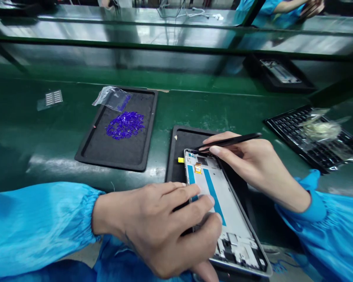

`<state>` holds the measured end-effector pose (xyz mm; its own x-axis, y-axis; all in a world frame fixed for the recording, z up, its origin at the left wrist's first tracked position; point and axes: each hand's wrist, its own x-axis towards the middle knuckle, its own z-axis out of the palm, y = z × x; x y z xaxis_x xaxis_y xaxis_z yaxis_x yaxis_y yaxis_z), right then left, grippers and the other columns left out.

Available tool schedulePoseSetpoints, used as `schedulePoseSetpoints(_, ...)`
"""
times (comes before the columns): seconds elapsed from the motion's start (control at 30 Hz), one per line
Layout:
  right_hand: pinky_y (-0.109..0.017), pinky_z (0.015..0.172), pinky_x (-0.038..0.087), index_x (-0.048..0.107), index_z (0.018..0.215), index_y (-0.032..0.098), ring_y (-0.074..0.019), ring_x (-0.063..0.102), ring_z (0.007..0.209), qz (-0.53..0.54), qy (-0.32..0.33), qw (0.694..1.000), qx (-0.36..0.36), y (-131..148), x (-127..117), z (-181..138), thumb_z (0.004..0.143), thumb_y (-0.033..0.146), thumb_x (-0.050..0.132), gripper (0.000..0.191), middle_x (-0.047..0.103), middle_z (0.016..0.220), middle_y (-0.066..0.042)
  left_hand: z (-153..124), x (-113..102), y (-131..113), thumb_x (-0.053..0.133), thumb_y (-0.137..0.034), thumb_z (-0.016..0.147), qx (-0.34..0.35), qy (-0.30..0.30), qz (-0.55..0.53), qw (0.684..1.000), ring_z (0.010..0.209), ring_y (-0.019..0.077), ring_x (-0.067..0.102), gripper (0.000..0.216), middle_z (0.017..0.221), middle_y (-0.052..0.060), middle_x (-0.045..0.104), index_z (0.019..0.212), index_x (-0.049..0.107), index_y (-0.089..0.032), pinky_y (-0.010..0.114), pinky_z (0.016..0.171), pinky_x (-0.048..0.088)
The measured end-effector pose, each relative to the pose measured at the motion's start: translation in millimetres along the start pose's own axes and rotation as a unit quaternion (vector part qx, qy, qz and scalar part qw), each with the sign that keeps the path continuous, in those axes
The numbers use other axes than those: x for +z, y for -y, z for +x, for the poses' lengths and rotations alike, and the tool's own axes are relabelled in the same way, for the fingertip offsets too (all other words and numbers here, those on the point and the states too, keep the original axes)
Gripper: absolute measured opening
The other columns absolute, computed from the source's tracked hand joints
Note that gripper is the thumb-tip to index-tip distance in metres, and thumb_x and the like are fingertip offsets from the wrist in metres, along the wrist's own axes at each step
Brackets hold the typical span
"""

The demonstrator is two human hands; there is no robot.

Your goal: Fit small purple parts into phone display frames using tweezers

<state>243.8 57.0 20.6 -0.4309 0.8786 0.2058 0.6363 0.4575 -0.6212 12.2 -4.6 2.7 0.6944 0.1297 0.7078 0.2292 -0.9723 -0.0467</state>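
Observation:
A silver phone frame (232, 207) with blue adhesive strips lies tilted over a black foam tray (179, 139). My left hand (164, 223) grips its left edge, fingers over the inner face and thumb low at the side. Black tweezers (238, 140) are pinched in my right hand (250, 160), their tips at the top end of the frame. Whatever may be between the tips is too small to make out. An orange flex cable (198, 168) shows inside the frame, and a yellow tab (181, 159) sticks out at its upper left.
Left of the frame, another black tray (114, 152) holds a pile of small purple pieces (125, 125) and a clear plastic bag (113, 98). At right is a black gridded tray (308, 137). Behind the green rail (164, 47), a co-worker's blue sleeve (264, 6) shows.

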Motion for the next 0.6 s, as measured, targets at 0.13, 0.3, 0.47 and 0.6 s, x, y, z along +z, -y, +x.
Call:
schedulePoseSetpoints(0.13, -0.033, 0.079, 0.061, 0.076, 0.094, 0.022, -0.0211, 0.074, 0.089, 0.065, 0.000, 0.998, 0.023, -0.7, -2.9, 2.1, 0.093, 0.037, 0.063, 0.019, 0.078, 0.102, -0.005, -3.1, 2.5, -2.1, 0.046, -0.058, 0.100, 0.006, 0.020, -0.011, 1.000, 0.091, 0.0267, 0.074, 0.057, 0.099, 0.013, 0.076, 0.101, 0.073, -0.008, 0.035, 0.078, 0.065)
schedulePoseSetpoints(0.3, -0.034, 0.077, 0.065, 0.072, 0.102, 0.019, -0.0224, 0.076, 0.091, 0.256, -0.029, 0.960, 0.107, -6.0, -2.8, 3.2, 0.091, 0.041, 0.068, 0.025, 0.078, 0.094, -0.007, -11.9, 9.2, -8.3, 0.046, -0.059, 0.099, -0.004, 0.039, -0.005, 0.999, 0.101, 0.0276, 0.072, 0.057, 0.108, 0.013, 0.074, 0.110, 0.071, -0.009, 0.039, 0.088, 0.063)
schedulePoseSetpoints(0.47, -0.037, 0.078, 0.065, 0.071, 0.099, 0.017, -0.0239, 0.077, 0.089, 0.314, -0.095, 0.936, 0.128, -18.8, -4.3, 7.7, 0.087, 0.045, 0.072, 0.030, 0.078, 0.091, -0.010, -21.1, 15.4, -14.7, 0.050, -0.060, 0.098, -0.003, 0.105, 0.037, 0.994, 0.113, 0.0278, 0.068, 0.055, 0.121, 0.011, 0.070, 0.120, 0.067, -0.013, 0.041, 0.094, 0.060)
schedulePoseSetpoints(0.6, -0.037, 0.077, 0.065, 0.071, 0.097, 0.018, -0.0241, 0.077, 0.089, 0.337, -0.116, 0.925, 0.127, -27.7, -8.5, 13.9, 0.084, 0.048, 0.075, 0.033, 0.078, 0.092, -0.009, -25.4, 19.2, -13.9, 0.052, -0.059, 0.097, -0.007, 0.140, 0.067, 0.988, 0.117, 0.0261, 0.066, 0.051, 0.128, 0.009, 0.068, 0.122, 0.065, -0.017, 0.041, 0.099, 0.057)
